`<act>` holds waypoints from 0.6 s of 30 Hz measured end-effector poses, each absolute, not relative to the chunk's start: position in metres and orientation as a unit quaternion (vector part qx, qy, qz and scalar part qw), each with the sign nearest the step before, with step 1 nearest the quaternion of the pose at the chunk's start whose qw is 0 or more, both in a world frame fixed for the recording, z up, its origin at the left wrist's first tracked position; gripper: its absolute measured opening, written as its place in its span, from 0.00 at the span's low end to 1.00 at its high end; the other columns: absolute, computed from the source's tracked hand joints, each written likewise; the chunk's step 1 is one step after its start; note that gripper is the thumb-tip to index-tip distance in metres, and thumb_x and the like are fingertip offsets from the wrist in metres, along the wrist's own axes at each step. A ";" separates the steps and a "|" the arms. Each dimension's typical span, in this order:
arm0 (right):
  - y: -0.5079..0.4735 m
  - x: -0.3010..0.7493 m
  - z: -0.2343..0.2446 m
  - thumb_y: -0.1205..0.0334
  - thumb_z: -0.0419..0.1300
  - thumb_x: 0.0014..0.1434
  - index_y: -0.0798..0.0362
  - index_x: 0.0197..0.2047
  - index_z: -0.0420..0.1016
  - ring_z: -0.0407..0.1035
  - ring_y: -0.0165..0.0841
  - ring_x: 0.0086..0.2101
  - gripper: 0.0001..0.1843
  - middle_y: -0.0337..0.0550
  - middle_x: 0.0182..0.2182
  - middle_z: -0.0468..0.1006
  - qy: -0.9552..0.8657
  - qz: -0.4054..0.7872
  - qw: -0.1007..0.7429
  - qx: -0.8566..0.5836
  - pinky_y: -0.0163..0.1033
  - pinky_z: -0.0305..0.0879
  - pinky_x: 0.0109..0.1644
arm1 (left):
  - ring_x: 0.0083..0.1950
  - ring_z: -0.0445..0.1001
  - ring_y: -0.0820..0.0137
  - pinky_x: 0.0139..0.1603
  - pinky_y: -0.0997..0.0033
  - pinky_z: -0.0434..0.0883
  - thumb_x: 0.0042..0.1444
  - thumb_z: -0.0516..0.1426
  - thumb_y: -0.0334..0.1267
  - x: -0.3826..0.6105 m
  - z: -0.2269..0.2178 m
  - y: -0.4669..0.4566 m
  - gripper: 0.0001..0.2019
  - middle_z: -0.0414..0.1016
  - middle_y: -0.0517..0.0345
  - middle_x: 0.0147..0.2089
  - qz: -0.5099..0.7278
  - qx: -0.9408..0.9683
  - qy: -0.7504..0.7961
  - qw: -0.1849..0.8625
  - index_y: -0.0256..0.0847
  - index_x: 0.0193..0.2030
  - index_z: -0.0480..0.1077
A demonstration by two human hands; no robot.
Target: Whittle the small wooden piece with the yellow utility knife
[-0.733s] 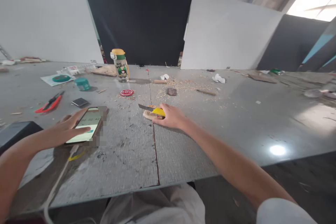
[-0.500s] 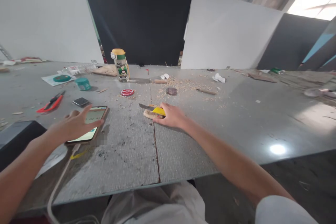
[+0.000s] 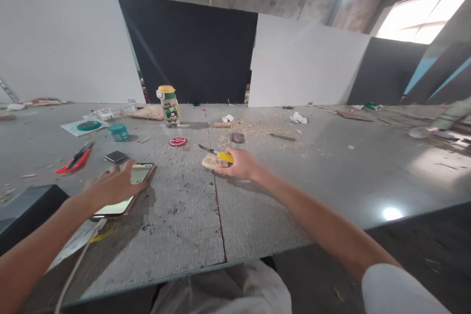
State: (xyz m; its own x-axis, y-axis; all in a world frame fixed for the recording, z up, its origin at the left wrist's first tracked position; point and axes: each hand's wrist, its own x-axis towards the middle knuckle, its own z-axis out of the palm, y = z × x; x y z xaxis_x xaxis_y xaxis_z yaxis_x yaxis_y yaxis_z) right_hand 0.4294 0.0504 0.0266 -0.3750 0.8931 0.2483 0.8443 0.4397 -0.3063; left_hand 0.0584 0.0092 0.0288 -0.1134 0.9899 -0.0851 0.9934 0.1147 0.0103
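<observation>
My left hand lies over a smartphone with a lit screen, thumb and fingers apart. The hand covers much of the screen, and I cannot tell how firmly it touches. A white cable runs near the phone's lower end. In my right hand is a yellow-handled utility knife, its blade out and pointing left. Just under the knife, a pale carved piece of wood rests on the table beside my fingers. Whether those fingers also grip the wood is hidden.
Red-handled pliers, a small dark box and a teal jar lie left. A bottle, a red round tin, a brown block, a thin stick and wood shavings are farther back. A black box stands near-left.
My view has tilted up, so everything sits lower in the picture. The cable's end has shifted slightly left of the phone. Both hands stay nearly in place.
</observation>
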 end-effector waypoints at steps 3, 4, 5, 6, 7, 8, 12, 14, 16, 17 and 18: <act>0.059 0.438 0.068 0.30 0.60 0.47 0.53 0.43 0.70 0.68 0.37 0.30 0.35 0.48 0.34 0.77 -0.843 0.055 0.205 -0.494 0.40 0.53 0.31 | 0.60 0.65 0.32 0.57 0.40 0.60 0.55 0.51 0.63 0.056 0.062 0.023 0.43 0.62 0.23 0.63 -0.005 0.722 0.692 -0.009 0.33 0.69 0.53; 0.062 0.440 0.084 0.30 0.61 0.47 0.52 0.40 0.69 0.66 0.35 0.29 0.33 0.46 0.32 0.75 -0.853 0.053 0.209 -0.476 0.39 0.52 0.30 | 0.61 0.64 0.32 0.59 0.38 0.57 0.54 0.53 0.64 0.063 0.076 0.029 0.44 0.62 0.27 0.64 0.020 0.745 0.666 -0.027 0.35 0.69 0.54; 0.065 0.441 0.098 0.31 0.61 0.48 0.52 0.38 0.67 0.64 0.33 0.28 0.32 0.44 0.30 0.74 -0.863 0.048 0.211 -0.457 0.39 0.51 0.30 | 0.61 0.65 0.35 0.61 0.40 0.57 0.52 0.56 0.62 0.074 0.089 0.037 0.43 0.61 0.30 0.66 0.060 0.772 0.633 -0.011 0.36 0.69 0.55; 0.067 0.441 0.110 0.31 0.61 0.48 0.51 0.36 0.66 0.62 0.31 0.26 0.30 0.42 0.28 0.72 -0.866 0.037 0.223 -0.447 0.38 0.49 0.30 | 0.61 0.66 0.40 0.62 0.45 0.59 0.52 0.58 0.60 0.089 0.100 0.044 0.42 0.60 0.33 0.67 0.110 0.798 0.590 0.049 0.36 0.68 0.57; 0.068 0.440 0.118 0.32 0.62 0.48 0.51 0.35 0.65 0.60 0.30 0.26 0.30 0.40 0.27 0.70 -0.866 0.026 0.241 -0.437 0.38 0.48 0.29 | 0.60 0.68 0.46 0.60 0.51 0.63 0.53 0.58 0.57 0.109 0.108 0.051 0.39 0.59 0.37 0.68 0.156 0.810 0.544 0.154 0.39 0.67 0.58; 0.069 0.438 0.123 0.32 0.62 0.48 0.51 0.33 0.63 0.58 0.29 0.25 0.29 0.38 0.26 0.68 -0.862 0.015 0.265 -0.432 0.38 0.47 0.29 | 0.59 0.70 0.49 0.55 0.54 0.68 0.53 0.58 0.56 0.132 0.113 0.058 0.35 0.59 0.39 0.69 0.218 0.794 0.497 0.272 0.42 0.65 0.60; 0.067 0.430 0.112 0.34 0.64 0.48 0.50 0.29 0.58 0.54 0.27 0.25 0.29 0.34 0.23 0.63 -0.829 0.017 0.378 -0.412 0.37 0.47 0.29 | 0.52 0.75 0.55 0.48 0.58 0.75 0.55 0.59 0.44 0.219 0.104 0.070 0.20 0.71 0.40 0.58 0.398 0.646 0.309 0.574 0.38 0.53 0.69; 0.064 0.433 0.099 0.34 0.63 0.49 0.50 0.29 0.58 0.55 0.27 0.25 0.29 0.34 0.23 0.63 -0.816 0.087 0.419 -0.389 0.36 0.49 0.28 | 0.47 0.77 0.59 0.44 0.64 0.76 0.55 0.60 0.37 0.241 0.092 0.066 0.14 0.76 0.41 0.51 0.435 0.581 0.302 0.618 0.35 0.47 0.72; 0.060 0.442 0.089 0.33 0.60 0.53 0.50 0.30 0.61 0.56 0.26 0.22 0.27 0.33 0.21 0.62 -0.787 0.210 0.446 -0.371 0.36 0.52 0.26 | 0.45 0.78 0.61 0.40 0.68 0.76 0.54 0.60 0.32 0.243 0.085 0.058 0.13 0.76 0.43 0.49 0.452 0.530 0.304 0.650 0.34 0.47 0.72; 0.058 0.448 0.086 0.32 0.56 0.56 0.50 0.31 0.63 0.55 0.26 0.20 0.27 0.32 0.19 0.60 -0.761 0.278 0.454 -0.370 0.36 0.54 0.24 | 0.44 0.78 0.63 0.39 0.70 0.76 0.53 0.60 0.30 0.237 0.083 0.054 0.14 0.76 0.43 0.49 0.464 0.507 0.303 0.660 0.33 0.48 0.71; 0.056 0.456 0.082 0.32 0.54 0.58 0.50 0.32 0.64 0.54 0.25 0.18 0.27 0.31 0.18 0.59 -0.730 0.341 0.459 -0.375 0.36 0.54 0.23 | 0.43 0.78 0.64 0.38 0.72 0.77 0.53 0.60 0.29 0.227 0.082 0.049 0.16 0.77 0.44 0.49 0.480 0.486 0.303 0.665 0.33 0.49 0.70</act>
State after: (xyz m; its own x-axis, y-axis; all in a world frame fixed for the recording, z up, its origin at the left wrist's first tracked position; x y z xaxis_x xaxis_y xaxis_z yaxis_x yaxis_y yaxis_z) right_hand 0.4559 0.0560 0.0823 -0.2978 0.8604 0.4136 0.2354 0.4860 -0.8417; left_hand 0.2273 0.0492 0.0822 0.3567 0.9320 0.0637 -0.3435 0.0674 0.9367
